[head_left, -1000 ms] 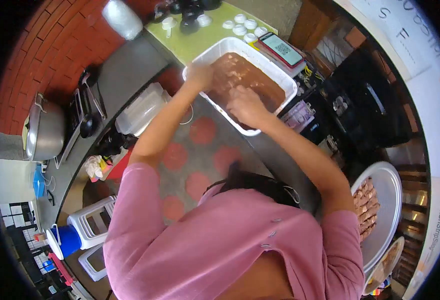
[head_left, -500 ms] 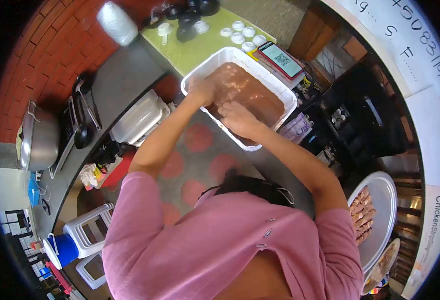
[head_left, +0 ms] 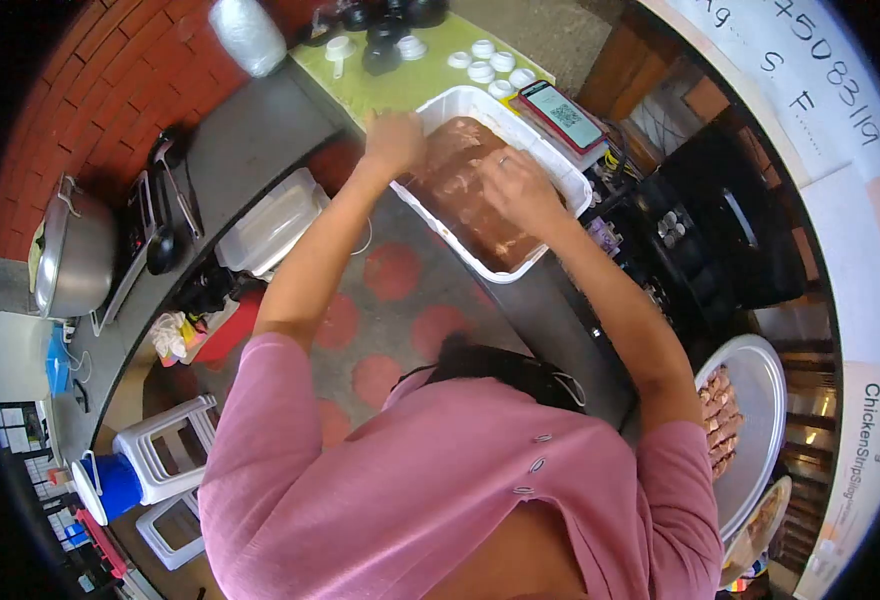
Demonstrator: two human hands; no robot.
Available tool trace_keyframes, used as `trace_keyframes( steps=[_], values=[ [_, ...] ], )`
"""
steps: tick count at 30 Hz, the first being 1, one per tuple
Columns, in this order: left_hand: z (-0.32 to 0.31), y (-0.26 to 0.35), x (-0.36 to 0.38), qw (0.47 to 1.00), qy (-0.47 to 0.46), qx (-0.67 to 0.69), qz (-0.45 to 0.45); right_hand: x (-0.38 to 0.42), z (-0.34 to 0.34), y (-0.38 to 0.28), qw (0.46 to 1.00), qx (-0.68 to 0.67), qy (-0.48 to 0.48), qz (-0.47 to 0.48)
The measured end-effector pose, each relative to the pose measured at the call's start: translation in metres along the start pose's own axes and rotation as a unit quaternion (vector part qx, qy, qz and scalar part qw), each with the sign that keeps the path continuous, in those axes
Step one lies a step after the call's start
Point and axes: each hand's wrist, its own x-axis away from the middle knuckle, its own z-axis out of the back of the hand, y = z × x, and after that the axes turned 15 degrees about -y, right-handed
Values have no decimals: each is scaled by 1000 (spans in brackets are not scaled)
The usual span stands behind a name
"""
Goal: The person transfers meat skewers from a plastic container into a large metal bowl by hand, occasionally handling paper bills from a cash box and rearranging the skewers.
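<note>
A white rectangular tub (head_left: 465, 258) stands at the counter's edge, holding brown liquid with pale pieces (head_left: 457, 195), perhaps meat, partly under the surface. At the tub's left corner, my left hand (head_left: 394, 145) is closed on the rim; its fingertips are mostly hidden. Over the liquid, toward the tub's right side, is my right hand (head_left: 520, 187). Its fingers are bent and slightly apart, with the tips close to the surface. Nothing can be made out in them, and a ring shows on one finger.
Beside the tub lies a phone (head_left: 562, 115) showing a QR code. Several white cups (head_left: 481, 71) stand on a green mat (head_left: 345, 90). A large metal pot (head_left: 75, 250) and ladles (head_left: 163, 245) are at left. At right, a big basin (head_left: 760, 420) holds rows of meat.
My left hand has come out of the brown liquid to the tub's left rim. My right hand has moved up and right over the liquid. The tub sits turned slightly differently.
</note>
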Motion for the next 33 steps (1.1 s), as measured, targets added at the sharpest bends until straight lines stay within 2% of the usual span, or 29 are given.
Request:
trace_keyframes(
  steps=[2,4,6,8,9,12,13,14,15,16,17,18,19,20,21,22,23,24,25,26,28,29,30,31,32,33],
  values=[
    [4,1,-4,997,80,-1,7,-3,14,0,999,-18,22,-29],
    [19,4,0,995,97,5,-5,-4,27,-2,990,-72,72,-97],
    [34,5,3,993,113,11,-17,-6,39,-3,987,-76,105,-90],
    [49,6,6,992,120,-24,-10,-4,51,-8,973,-131,135,-134],
    [52,7,12,982,185,-11,-35,-3,58,-13,971,-139,144,-134],
    [79,21,36,987,146,-14,-69,0,66,-27,960,-164,174,-144],
    [74,20,35,986,146,-37,-76,4,61,-28,969,-129,163,-137],
    [71,17,33,984,149,-63,-67,8,56,-30,967,-124,165,-147],
    [79,18,38,987,144,-48,-55,12,55,-31,969,-122,182,-119],
    [75,15,37,976,203,-51,-64,15,57,-32,969,-113,200,-95],
    [81,16,42,982,167,-58,-73,17,61,-33,972,-104,188,-98],
    [67,8,35,968,214,-63,-117,22,63,-36,974,-95,176,-110],
    [78,16,45,980,159,-74,-94,25,57,-37,972,-101,181,-109],
    [89,24,57,984,148,-87,-54,29,52,-38,964,-166,183,-98],
    [90,25,64,966,225,-56,-116,31,46,-37,966,-145,156,-144],
    [73,8,48,950,245,-81,-179,34,40,-36,957,-172,154,-173],
    [65,5,41,955,213,-123,-167,40,39,-40,953,-145,168,-204],
    [56,-3,33,964,187,-104,-160,46,32,-38,944,-145,207,-214],
    [54,-6,30,962,192,-141,-134,51,31,-38,920,-163,240,-265],
    [57,2,39,952,233,-139,-142,59,38,-38,895,-184,297,-276],
    [48,-37,5,986,124,1,-111,82,53,-30,840,-228,385,-306],
    [50,-55,-6,983,103,61,-139,92,61,-20,796,-243,441,-336],
    [55,-64,-11,975,82,122,-164,110,76,-8,782,-222,446,-374],
    [66,-64,-10,965,75,179,-178,134,104,-11,744,-285,464,-387],
    [76,-66,-11,951,65,237,-190,161,130,-15,764,-197,463,-404],
    [76,-87,-34,941,42,257,-217,190,159,-20,724,-293,447,-436]
  ],
)
